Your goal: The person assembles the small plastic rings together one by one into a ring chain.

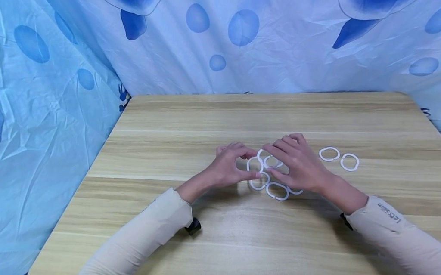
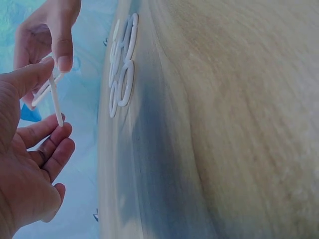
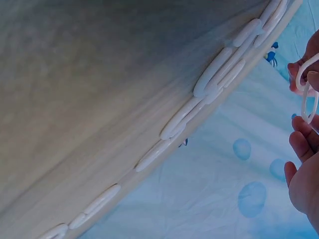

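Both hands work above the middle of the wooden table, raised slightly off its surface. The left hand pinches a white plastic ring between thumb and forefinger; in the left wrist view the thumb tip sits on one end of the ring and the curled fingers support the other end. The right hand holds a second white ring, gripped between thumb and forefinger (the right wrist view shows it as a thin loop at the fingertips). The two held rings meet or cross between the fingertips; whether they are actually linked cannot be told.

Below the hands, on the table, lie further white rings: one ring just under the left thumb and a larger-looking ring beside it, nearer the front edge. Part of another ring shows from under the right palm. These rings lie close together, touching or overlapping.

Two separate rings lie flat side by side toward the right edge, well clear of the hands and nearly touching each other.

Both forearms wear beige sleeves. A blue patterned cloth hangs behind the far edge and along the left edge.
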Action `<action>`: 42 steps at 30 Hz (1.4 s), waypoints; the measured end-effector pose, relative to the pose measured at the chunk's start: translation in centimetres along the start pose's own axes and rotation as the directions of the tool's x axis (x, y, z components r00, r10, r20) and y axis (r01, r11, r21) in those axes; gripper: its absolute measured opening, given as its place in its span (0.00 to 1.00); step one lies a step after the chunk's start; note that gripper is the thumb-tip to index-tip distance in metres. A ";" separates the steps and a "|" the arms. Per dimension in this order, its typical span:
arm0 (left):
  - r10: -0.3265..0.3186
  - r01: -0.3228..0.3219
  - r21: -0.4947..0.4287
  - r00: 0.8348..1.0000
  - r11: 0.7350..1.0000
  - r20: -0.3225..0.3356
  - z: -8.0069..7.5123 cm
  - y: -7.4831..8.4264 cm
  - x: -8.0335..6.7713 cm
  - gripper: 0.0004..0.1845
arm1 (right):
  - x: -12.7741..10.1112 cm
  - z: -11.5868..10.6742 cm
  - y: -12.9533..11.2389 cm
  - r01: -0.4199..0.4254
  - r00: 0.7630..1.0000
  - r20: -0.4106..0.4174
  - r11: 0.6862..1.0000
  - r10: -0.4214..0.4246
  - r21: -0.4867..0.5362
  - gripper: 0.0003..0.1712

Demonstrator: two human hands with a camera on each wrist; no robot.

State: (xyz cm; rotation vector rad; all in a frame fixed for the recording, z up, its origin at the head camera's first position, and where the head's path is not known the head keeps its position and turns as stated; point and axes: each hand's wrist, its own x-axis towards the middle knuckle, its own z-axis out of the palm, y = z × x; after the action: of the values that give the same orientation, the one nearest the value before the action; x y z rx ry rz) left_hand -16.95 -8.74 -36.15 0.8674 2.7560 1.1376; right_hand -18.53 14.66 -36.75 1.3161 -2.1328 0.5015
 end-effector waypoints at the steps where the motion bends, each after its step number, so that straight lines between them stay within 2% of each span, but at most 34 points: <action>1: 0.002 -0.002 -0.005 1.000 1.000 0.000 0.0 0.0 0.0 0.26 | 0.1 0.0 0.0 0.010 1.000 0.007 1.000 -0.010 -0.009 0.27; 6: 0.018 -0.018 -0.015 1.000 1.000 0.001 0.2 0.3 0.2 0.23 | 0.5 0.1 -0.3 0.048 0.998 0.037 0.998 -0.047 -0.041 0.28; 14: 0.016 -0.016 -0.041 1.000 0.999 0.003 0.2 0.0 0.2 0.28 | 0.7 0.2 -0.5 0.023 0.999 0.023 0.999 -0.022 -0.038 0.29; 20: 0.020 -0.021 -0.050 1.000 0.999 -0.005 -0.1 -0.4 0.0 0.26 | 0.7 0.4 -0.5 0.029 0.999 0.026 0.999 -0.028 -0.041 0.28; 24: 0.023 -0.026 -0.052 0.999 0.998 -0.046 -0.3 -0.7 -0.2 0.23 | 0.9 0.4 -0.6 0.024 0.999 0.027 0.999 -0.023 -0.045 0.28; 27: 0.036 -0.042 -0.048 0.994 0.998 -0.107 -0.4 -0.9 -0.3 0.20 | 1.0 0.4 -0.6 0.018 1.000 0.022 0.999 -0.017 -0.040 0.28; 30: 0.064 -0.070 -0.022 0.980 0.997 -0.187 -0.4 -0.9 -0.2 0.16 | 1.0 0.5 -0.6 0.021 1.000 -0.001 0.999 -0.021 -0.034 0.27; 36: 0.123 -0.123 0.019 0.941 0.992 -0.315 -0.3 -0.5 0.0 0.12 | 1.0 0.7 -0.5 0.011 0.999 -0.039 1.000 -0.010 0.021 0.26; 39: 0.181 -0.172 0.058 0.917 0.983 -0.356 -0.2 -0.4 -0.1 0.13 | 1.1 0.8 -0.6 0.004 0.999 -0.051 0.998 -0.001 0.055 0.26; 42: 0.264 -0.241 0.108 0.883 0.965 -0.387 -0.2 -0.3 -0.1 0.12 | 1.1 0.8 -0.6 -0.007 0.999 -0.047 0.996 0.012 0.091 0.27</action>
State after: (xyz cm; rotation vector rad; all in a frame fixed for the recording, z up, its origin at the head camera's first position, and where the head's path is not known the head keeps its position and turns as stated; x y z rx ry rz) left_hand -17.03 -9.05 -36.22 1.1468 3.0778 1.4297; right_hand -18.56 13.19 -36.64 1.3306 -2.1001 0.6348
